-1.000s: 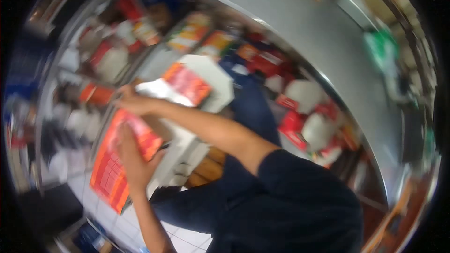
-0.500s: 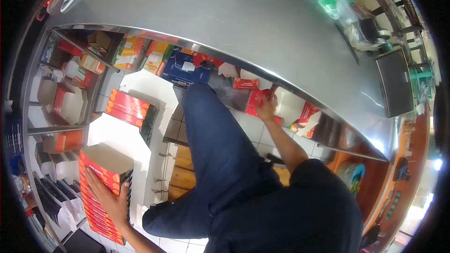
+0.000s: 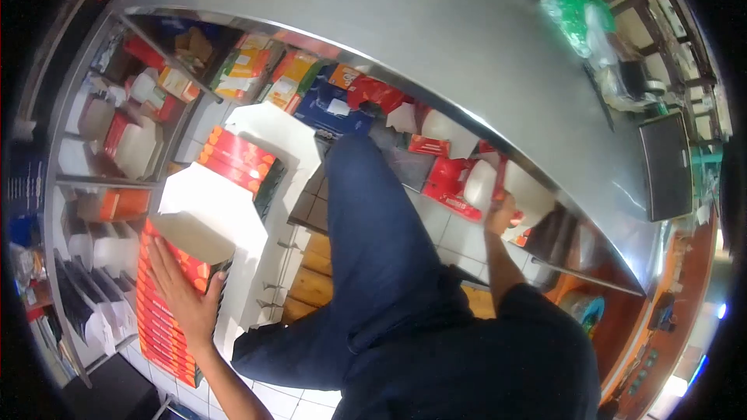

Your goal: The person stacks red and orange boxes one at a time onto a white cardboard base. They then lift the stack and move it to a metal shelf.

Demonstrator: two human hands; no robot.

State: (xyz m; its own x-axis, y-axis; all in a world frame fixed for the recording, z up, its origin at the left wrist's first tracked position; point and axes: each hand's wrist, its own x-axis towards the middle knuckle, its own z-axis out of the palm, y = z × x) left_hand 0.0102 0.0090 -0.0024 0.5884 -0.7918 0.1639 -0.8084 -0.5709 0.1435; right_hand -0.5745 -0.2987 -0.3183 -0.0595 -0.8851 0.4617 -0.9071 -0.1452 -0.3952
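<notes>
My left hand (image 3: 184, 293) lies with its fingers stretched along a long stack of nested red and orange cartons (image 3: 167, 334). The stack's uppermost carton shows a raised white flap (image 3: 210, 196). Under the steel table, my right hand (image 3: 503, 215) has its fingers curled at a red carton with a pale inside (image 3: 531, 190). Part of its grip is hidden and slightly blurred. A red carton piece (image 3: 450, 187) lies on the floor just left of that hand, by a white rounded carton part (image 3: 480, 184).
The steel tabletop (image 3: 373, 39) spans above the lower shelf. A second red carton stack (image 3: 236, 162) stands behind the first. Side shelves hold more cartons (image 3: 124, 204). A dark blue box (image 3: 334, 109) lies beyond my knee. Green plastic bags (image 3: 580, 19) sit on the table.
My right hand has moved right and a little toward me, from the red carton piece to the carton beside it. My left hand stays on the stack while the view has shifted.
</notes>
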